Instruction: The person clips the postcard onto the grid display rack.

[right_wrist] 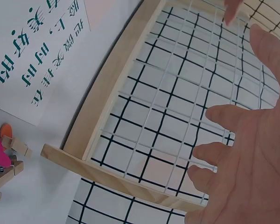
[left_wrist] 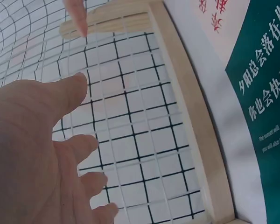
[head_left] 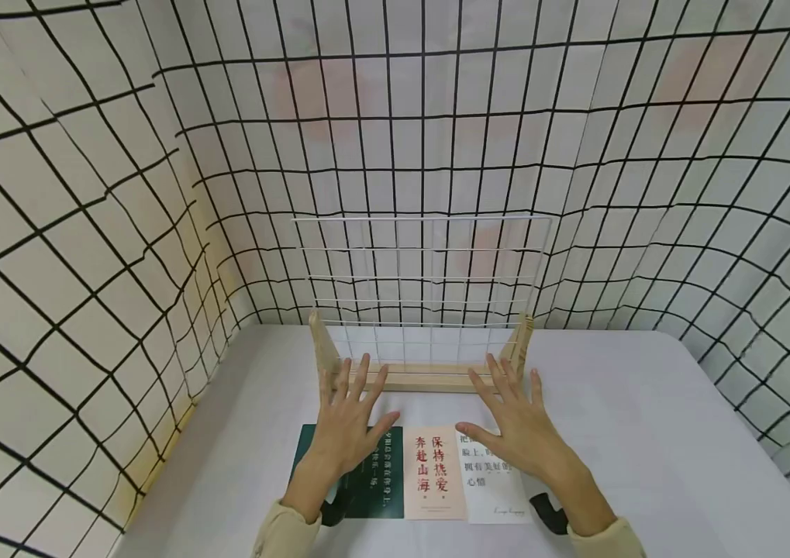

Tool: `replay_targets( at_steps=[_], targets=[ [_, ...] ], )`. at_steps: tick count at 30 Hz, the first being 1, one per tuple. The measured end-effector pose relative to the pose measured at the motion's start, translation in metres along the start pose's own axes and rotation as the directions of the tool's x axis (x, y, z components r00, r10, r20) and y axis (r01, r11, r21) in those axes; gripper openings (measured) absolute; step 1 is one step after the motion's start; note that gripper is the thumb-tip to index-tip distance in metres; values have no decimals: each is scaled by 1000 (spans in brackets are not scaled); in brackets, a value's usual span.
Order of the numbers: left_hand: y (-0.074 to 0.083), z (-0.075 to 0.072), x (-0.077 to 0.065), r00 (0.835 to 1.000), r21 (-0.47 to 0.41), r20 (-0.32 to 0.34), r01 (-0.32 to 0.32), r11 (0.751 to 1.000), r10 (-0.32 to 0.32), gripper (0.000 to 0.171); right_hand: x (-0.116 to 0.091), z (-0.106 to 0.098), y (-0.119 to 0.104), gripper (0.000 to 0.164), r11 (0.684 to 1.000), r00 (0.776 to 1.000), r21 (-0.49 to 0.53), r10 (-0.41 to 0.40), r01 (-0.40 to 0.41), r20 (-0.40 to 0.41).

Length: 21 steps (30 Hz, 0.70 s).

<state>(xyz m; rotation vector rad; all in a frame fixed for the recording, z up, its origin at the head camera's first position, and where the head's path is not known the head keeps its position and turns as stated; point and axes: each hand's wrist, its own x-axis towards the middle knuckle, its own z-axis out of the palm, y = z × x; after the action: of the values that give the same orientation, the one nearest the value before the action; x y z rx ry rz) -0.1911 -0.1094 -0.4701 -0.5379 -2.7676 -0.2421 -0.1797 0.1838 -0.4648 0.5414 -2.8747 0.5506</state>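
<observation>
Both hands hover over the table with fingers spread, holding nothing. My left hand (head_left: 340, 434) is above the dark green card (head_left: 386, 484), its fingertips toward the left part of the rack's wooden base (head_left: 429, 381). My right hand (head_left: 530, 434) partly covers the white card (head_left: 495, 500), its fingers toward the base's right part. Between them lies a pink card (head_left: 434, 508) with red characters. Behind the fingers stands a white wire grid (head_left: 422, 218), upright in its wooden base. Whether any fingertip touches the rack, I cannot tell.
Several small wooden clothespins (right_wrist: 19, 145), with pink and orange decorations, lie beside the white card in the right wrist view. A white table (head_left: 646, 434) carries everything. Black-lined white walls (head_left: 395, 93) rise at the back and sides.
</observation>
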Motion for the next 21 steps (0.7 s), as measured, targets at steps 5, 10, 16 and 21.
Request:
replay_targets(
  at_steps=[5,10,16,21],
  targets=[
    [4,3,1,999,13,36,-7,1000,7,76,-1,1,1,89,1000,1000,3,4,-4,3],
    [11,9,3,997,-20,70,-26,999,27,77,-2,-1,-1,88,1000,1000,-2,11,-11,13],
    [20,17,6,990,-136,118,-60,989,77,76,-10,-9,4,87,999,999,13,32,-33,11],
    [26,24,7,983,-228,138,-85,970,119,68,-21,-14,17,85,998,998,22,67,-67,21]
  ],
)
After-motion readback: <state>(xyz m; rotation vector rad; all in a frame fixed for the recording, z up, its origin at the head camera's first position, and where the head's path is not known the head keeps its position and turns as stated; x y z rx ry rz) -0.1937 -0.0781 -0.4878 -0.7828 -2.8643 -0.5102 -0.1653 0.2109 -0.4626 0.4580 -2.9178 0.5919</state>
